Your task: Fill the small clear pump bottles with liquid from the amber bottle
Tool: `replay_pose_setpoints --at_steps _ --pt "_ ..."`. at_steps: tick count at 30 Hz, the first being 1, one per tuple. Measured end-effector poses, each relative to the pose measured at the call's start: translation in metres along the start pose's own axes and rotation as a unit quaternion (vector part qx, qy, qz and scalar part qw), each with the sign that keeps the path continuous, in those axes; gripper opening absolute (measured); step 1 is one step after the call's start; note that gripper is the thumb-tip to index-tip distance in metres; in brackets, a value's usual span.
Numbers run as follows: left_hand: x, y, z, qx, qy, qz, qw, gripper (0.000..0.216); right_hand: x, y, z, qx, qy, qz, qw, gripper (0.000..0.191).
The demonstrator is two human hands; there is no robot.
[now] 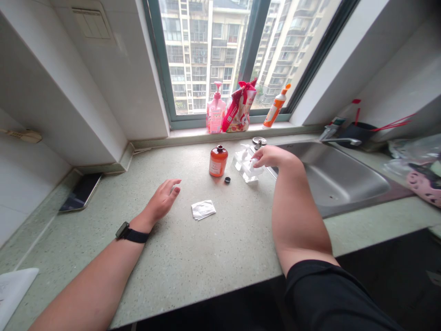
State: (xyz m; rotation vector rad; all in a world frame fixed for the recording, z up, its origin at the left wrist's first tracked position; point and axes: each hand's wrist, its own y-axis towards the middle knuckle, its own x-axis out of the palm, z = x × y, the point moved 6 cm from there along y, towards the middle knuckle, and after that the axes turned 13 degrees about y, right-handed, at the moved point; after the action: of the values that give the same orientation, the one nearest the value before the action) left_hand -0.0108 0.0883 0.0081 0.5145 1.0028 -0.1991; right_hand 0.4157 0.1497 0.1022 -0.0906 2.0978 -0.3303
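My left hand [164, 197] rests on its side on the counter, fingers loosely apart and nothing plainly in them. At the sink's left edge, my right hand [270, 157] has its fingertips closed on a clear plastic bottle [254, 169]. Another clear piece with a pump top [244, 151] stands close beside it; their outlines overlap. Between my hands stands an amber bottle [218, 163], upright with its neck uncovered. A small black cap [227, 180] lies just in front of it. Nearer to me is a folded white tissue [203, 209].
A steel sink [344, 177] with a faucet [344, 140] lies to the right. On the windowsill stand a pink pump bottle [216, 115], a red pouch [240, 108] and an orange bottle [274, 109]. A phone [81, 192] lies at the left wall. A metal drain strainer [259, 141] sits behind my right hand.
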Motion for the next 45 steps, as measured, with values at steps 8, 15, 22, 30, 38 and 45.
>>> replay_pose_setpoints --at_steps 8,15,22,30,38,45 --pt "0.003 0.001 -0.001 -0.001 -0.004 -0.008 1.000 0.073 0.002 0.001 -0.002 0.006 -0.025 -0.017 1.000 0.038" --pt "0.004 0.001 -0.001 -0.004 0.002 -0.013 1.000 0.070 -0.012 -0.015 -0.008 -0.014 0.009 0.014 1.000 0.053" --pt "0.002 -0.002 0.004 -0.006 0.003 -0.014 1.000 0.062 -0.007 -0.038 -0.068 -0.206 0.195 0.121 0.951 0.087" --pt "0.000 -0.003 0.006 -0.002 0.005 0.000 1.000 0.051 0.068 0.001 -0.105 -0.199 0.136 0.112 0.964 0.121" --pt "-0.002 -0.004 0.009 -0.008 -0.007 0.010 1.000 0.056 0.079 -0.011 -0.126 -0.259 0.201 0.076 0.942 0.108" --pt "-0.010 -0.006 0.009 -0.014 -0.031 0.051 0.998 0.086 0.128 -0.046 -0.176 -0.369 0.293 -0.075 0.879 0.108"
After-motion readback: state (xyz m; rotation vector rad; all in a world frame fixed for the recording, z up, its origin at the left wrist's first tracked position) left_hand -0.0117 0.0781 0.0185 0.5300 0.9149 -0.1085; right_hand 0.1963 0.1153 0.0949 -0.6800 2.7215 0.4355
